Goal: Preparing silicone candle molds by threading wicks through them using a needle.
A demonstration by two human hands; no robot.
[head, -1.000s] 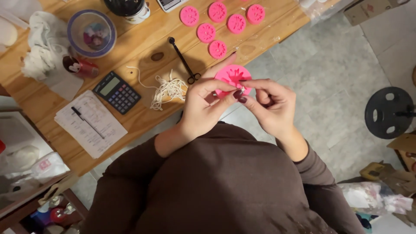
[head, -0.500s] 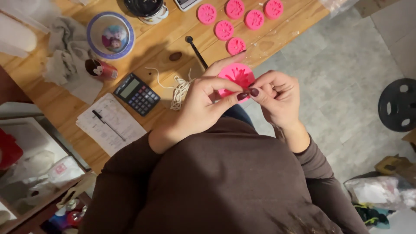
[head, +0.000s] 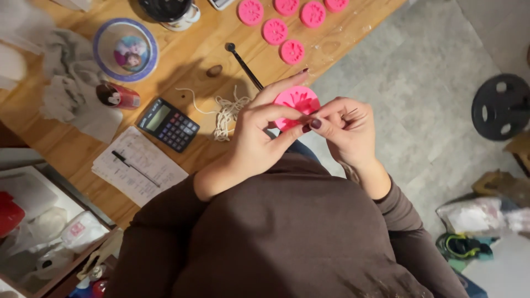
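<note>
Pinching pink disc (head: pixel 295 101) between left hand (head: pixel 259 138), right hand (head: pixel 345 129)

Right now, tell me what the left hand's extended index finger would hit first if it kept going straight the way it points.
The left hand points up and right along the pink disc it holds. Past that, the line heads toward the nearest pink disc on the table, probably, though depth is unclear.

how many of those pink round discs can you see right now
6. One pink disc is held between the left hand and right hand; five lie on the wooden table, two cut off by the top edge.
</note>
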